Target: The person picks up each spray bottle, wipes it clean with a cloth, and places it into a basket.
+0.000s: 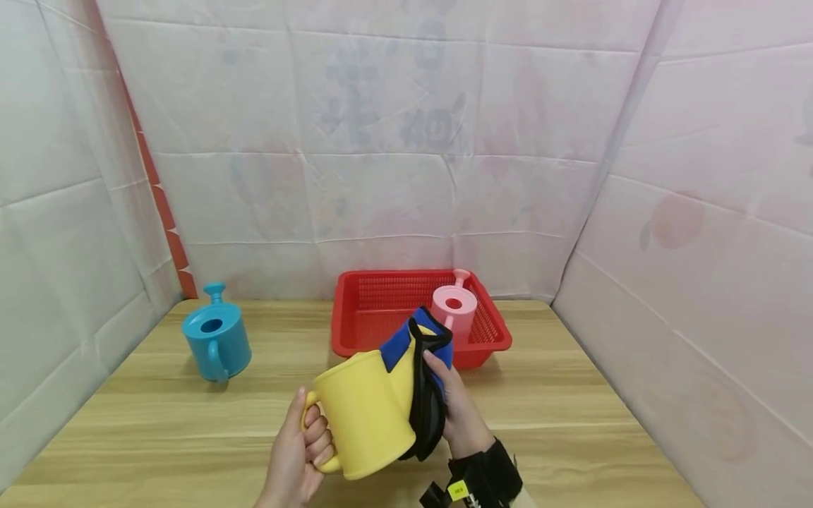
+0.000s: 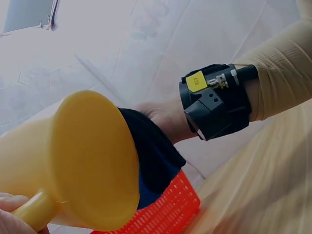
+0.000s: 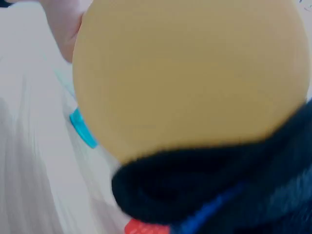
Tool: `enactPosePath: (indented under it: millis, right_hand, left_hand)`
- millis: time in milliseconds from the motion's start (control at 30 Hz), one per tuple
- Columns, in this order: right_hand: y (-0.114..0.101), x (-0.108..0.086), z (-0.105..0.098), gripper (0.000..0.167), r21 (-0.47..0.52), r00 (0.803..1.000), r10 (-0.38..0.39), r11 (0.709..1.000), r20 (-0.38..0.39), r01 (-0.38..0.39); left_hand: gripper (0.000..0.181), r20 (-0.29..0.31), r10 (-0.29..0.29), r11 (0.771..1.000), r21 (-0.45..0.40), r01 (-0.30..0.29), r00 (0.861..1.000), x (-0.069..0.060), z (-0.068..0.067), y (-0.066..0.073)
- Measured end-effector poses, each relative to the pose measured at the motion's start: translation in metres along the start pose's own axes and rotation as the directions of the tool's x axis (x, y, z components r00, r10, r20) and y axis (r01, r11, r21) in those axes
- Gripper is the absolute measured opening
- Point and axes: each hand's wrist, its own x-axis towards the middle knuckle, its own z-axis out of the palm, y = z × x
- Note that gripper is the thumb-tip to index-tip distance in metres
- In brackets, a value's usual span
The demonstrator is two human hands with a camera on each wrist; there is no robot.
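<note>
Currently, the left hand [image 1: 298, 446] curls its fingers round the handle [image 1: 331, 463] of the yellow watering can [image 1: 365, 416]; right fingers [image 1: 437, 365] grip a blue-and-black cloth [image 1: 427, 409] against it, the red basket [image 1: 381, 291] beyond them.

Creased beige sleeve [image 2: 287, 68], broad black strap [image 2: 238, 105] between it and the person's right hand [image 1: 461, 415], boxy black device [image 2: 207, 117] attached, yellow label [image 2: 196, 81] with dark print, silvery connector [image 2: 219, 81]
</note>
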Motion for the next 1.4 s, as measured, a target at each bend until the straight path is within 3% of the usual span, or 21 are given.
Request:
enactPosePath:
  millis: [100, 200, 300, 367, 500, 567, 733, 867, 967, 1067, 1133, 1167, 1200, 1233, 1267, 1333, 1367, 1400]
  right_hand:
    - [0.005, -0.001, -0.001, 0.038, -0.006, 0.998, 0.018, 1.0, 0.063, -0.018]
    - [0.012, -0.001, -0.003, 0.034, -0.072, 0.989, 0.023, 0.997, 0.143, -0.013]
    - [0.021, 0.0, -0.003, 0.041, -0.175, 0.974, 0.054, 0.984, 0.218, -0.016]
    - [0.027, 0.0, -0.002, 0.047, -0.254, 0.973, 0.076, 0.967, 0.219, -0.019]
    - [0.031, 0.0, 0.001, 0.054, -0.319, 0.989, 0.05, 0.948, 0.136, -0.003]
    - [0.029, 0.0, 0.003, 0.053, -0.303, 0.995, 0.015, 0.953, 0.099, 0.016]
    - [0.015, 0.005, 0.006, 0.045, -0.141, 0.996, -0.084, 0.986, 0.018, 0.085]
    - [0.009, 0.006, 0.007, 0.045, -0.054, 0.989, -0.131, 0.99, -0.072, 0.127]
    - [0.013, 0.006, 0.008, 0.052, -0.126, 0.974, -0.16, 0.982, -0.16, 0.141]
    - [0.022, 0.008, 0.008, 0.057, -0.288, 0.939, -0.245, 0.942, -0.241, 0.172]
    - [0.03, 0.008, 0.008, 0.057, -0.41, 0.908, -0.339, 0.886, -0.248, 0.219]
    - [0.034, 0.007, 0.008, 0.056, -0.482, 0.888, -0.398, 0.839, -0.229, 0.252]
    - [0.038, 0.007, 0.008, 0.054, -0.552, 0.865, -0.466, 0.778, -0.186, 0.3]
    - [0.041, 0.006, 0.008, 0.051, -0.63, 0.835, -0.539, 0.689, -0.114, 0.358]
    - [0.044, 0.005, 0.007, 0.05, -0.706, 0.791, -0.612, 0.568, -0.018, 0.423]
    - [0.046, 0.003, 0.006, 0.049, -0.801, 0.674, -0.708, 0.269, 0.212, 0.535]
    - [0.045, 0.002, 0.005, 0.051, -0.814, 0.62, -0.716, 0.127, 0.32, 0.567]
    - [0.044, 0.0, 0.005, 0.053, -0.805, 0.572, -0.706, 0.003, 0.419, 0.594]
  left_hand:
    - [0.044, 0.0, -0.006, 1.0, -0.005, 0.006, 1.0, -0.002, -0.002, 0.001]
    - [0.045, 0.001, 0.006, 1.0, -0.009, -0.006, 1.0, -0.004, -0.003, 0.004]
    - [0.045, -0.036, 0.059, 0.998, 0.007, -0.058, 0.998, -0.004, -0.003, 0.011]
    - [0.044, -0.073, 0.099, 0.995, 0.027, -0.098, 0.992, -0.003, -0.003, 0.015]
    - [0.045, -0.107, 0.123, 0.992, 0.046, -0.119, 0.987, -0.002, -0.002, 0.019]
    - [0.045, -0.102, 0.118, 0.993, 0.044, -0.114, 0.988, -0.001, -0.001, 0.019]
    - [0.044, -0.075, 0.077, 0.996, 0.054, -0.073, 0.994, -0.001, 0.001, 0.011]
    - [0.044, -0.073, 0.068, 0.994, 0.093, -0.061, 0.995, -0.002, 0.002, 0.004]
    - [0.044, -0.084, 0.112, 0.985, 0.142, -0.1, 0.99, -0.004, 0.002, 0.002]
    - [0.044, -0.104, 0.166, 0.967, 0.214, -0.141, 0.981, -0.006, 0.003, 0.0]
    - [0.044, -0.124, 0.199, 0.952, 0.258, -0.162, 0.972, -0.006, 0.003, -0.001]
    - [0.045, -0.136, 0.218, 0.944, 0.282, -0.173, 0.966, -0.007, 0.004, -0.002]
    - [0.045, -0.147, 0.24, 0.933, 0.307, -0.186, 0.96, -0.007, 0.005, -0.002]
    - [0.045, -0.146, 0.26, 0.923, 0.328, -0.201, 0.955, -0.008, 0.005, -0.002]
    - [0.046, -0.141, 0.282, 0.91, 0.352, -0.218, 0.949, -0.008, 0.005, -0.003]
    - [0.046, -0.106, 0.332, 0.872, 0.413, -0.262, 0.937, -0.009, 0.006, -0.003]
    - [0.045, -0.072, 0.361, 0.843, 0.453, -0.292, 0.93, -0.009, 0.006, -0.002]
    - [0.045, -0.034, 0.39, 0.805, 0.498, -0.322, 0.92, -0.009, 0.005, -0.002]
